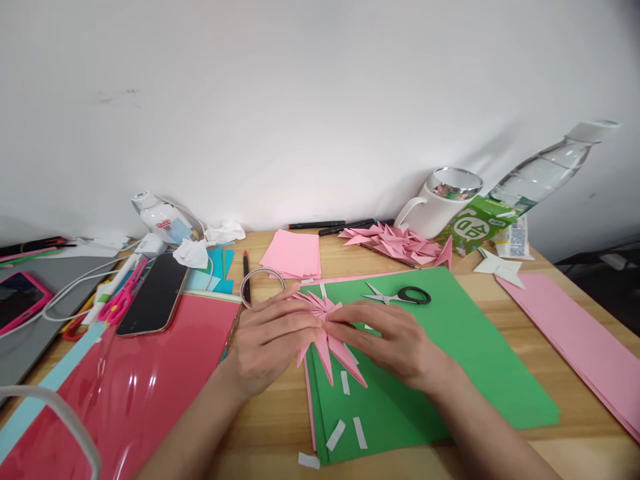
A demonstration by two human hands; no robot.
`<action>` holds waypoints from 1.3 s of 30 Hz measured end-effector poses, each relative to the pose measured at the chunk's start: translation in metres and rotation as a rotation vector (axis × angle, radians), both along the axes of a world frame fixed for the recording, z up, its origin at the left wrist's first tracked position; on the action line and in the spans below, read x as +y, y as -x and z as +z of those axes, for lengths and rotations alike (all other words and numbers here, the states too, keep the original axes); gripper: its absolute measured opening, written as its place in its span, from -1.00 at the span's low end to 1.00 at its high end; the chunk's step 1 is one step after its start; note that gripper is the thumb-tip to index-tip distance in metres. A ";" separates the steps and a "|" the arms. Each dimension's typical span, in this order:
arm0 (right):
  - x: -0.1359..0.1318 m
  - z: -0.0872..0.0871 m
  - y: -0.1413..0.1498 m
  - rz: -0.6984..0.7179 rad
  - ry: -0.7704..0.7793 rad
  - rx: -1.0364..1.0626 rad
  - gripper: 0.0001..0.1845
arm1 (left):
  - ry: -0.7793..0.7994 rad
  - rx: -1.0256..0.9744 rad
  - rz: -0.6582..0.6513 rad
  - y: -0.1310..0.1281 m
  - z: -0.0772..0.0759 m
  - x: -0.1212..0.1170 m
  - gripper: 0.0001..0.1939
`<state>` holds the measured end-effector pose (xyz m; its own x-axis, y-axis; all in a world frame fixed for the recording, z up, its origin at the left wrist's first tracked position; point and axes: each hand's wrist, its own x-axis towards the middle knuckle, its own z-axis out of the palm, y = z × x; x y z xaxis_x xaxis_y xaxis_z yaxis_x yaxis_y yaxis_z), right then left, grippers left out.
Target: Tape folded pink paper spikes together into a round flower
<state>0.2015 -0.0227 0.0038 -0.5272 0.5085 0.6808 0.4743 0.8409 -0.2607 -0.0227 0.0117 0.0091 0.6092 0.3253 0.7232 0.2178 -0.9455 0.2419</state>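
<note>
A pink folded-paper flower [324,353] with pointed petals is held between both hands, above the left part of a stack of green paper [425,373]. My left hand [273,333] grips its left side, fingers closed over the petals. From the right, my right hand [390,337] pinches near the flower's centre with thumb and fingers. Part of the flower is hidden behind the fingers. Small white strips [360,433] lie on the green paper near its lower left edge. Small scissors [397,294] with black handles rest on the green paper beyond my right hand.
Folded pink pieces [395,243] are heaped by a white mug [440,203]. A plastic bottle [550,167] leans at the right. Pink squares [293,253] lie at the back, long pink sheets [575,347] at right. A phone [154,297] lies on a red folder [165,373].
</note>
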 end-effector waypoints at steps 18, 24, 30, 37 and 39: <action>-0.004 -0.012 0.008 -0.121 -0.186 0.016 -0.80 | 0.041 0.021 0.017 -0.003 0.003 -0.005 -0.82; -0.003 -0.011 0.009 -0.095 -0.182 -0.004 -0.77 | 0.026 0.007 0.020 -0.007 0.006 -0.005 -0.83; -0.002 -0.009 0.009 -0.099 -0.215 0.001 -0.77 | 0.024 -0.003 0.024 -0.008 0.005 -0.005 -0.85; -0.001 -0.010 0.009 -0.099 -0.224 0.017 -0.75 | 0.006 0.005 0.043 -0.008 0.005 -0.005 -0.85; -0.003 -0.010 0.009 -0.101 -0.214 0.021 -0.75 | 0.004 -0.002 0.042 -0.008 0.004 -0.005 -0.86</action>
